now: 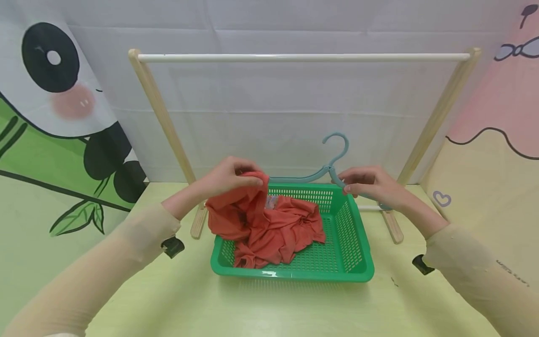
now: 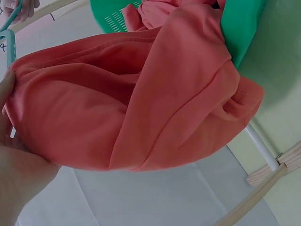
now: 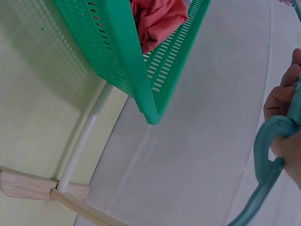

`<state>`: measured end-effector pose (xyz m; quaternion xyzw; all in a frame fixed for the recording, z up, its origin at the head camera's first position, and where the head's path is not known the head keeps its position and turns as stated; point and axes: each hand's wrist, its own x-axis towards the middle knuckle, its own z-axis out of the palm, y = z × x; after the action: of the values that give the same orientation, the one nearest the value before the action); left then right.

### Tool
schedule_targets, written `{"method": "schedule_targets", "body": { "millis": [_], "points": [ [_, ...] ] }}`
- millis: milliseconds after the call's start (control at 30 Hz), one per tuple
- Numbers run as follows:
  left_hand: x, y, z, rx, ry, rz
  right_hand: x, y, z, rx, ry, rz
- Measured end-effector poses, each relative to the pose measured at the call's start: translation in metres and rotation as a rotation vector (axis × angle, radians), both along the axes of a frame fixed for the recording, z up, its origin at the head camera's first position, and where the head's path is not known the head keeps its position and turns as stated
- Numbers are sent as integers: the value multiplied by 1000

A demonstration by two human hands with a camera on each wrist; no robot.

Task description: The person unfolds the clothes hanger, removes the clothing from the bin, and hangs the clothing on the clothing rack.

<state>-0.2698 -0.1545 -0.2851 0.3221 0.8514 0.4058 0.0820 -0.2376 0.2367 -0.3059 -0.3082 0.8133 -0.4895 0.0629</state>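
A red garment is pinched at its upper edge by my left hand, above the left end of a green basket. The rest of the cloth lies bunched in the basket. My right hand grips the right arm of a light blue plastic hanger, whose hook points up. The hanger's left arm reaches to the garment at my left fingers, where its tip is hidden. In the left wrist view the cloth hangs in a broad fold; in the right wrist view the hanger's notched end shows beside my palm.
Behind the basket stands a wooden rack with a white top rail and wooden posts at both sides. Its feet rest on the pale yellow table. A white cloth backdrop hangs behind, with printed cartoon panels at both sides.
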Motion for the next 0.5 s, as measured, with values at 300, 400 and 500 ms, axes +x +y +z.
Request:
{"method": "schedule_targets", "body": {
  "millis": [300, 400, 500],
  "points": [
    [3, 3, 6, -15, -15, 33, 3, -4, -3, 29, 17, -9],
    [4, 6, 9, -5, 1, 31, 2, -7, -5, 51, 15, -24],
    [5, 9, 11, 12, 16, 42, 2, -8, -7, 79, 24, -34]
  ]
}}
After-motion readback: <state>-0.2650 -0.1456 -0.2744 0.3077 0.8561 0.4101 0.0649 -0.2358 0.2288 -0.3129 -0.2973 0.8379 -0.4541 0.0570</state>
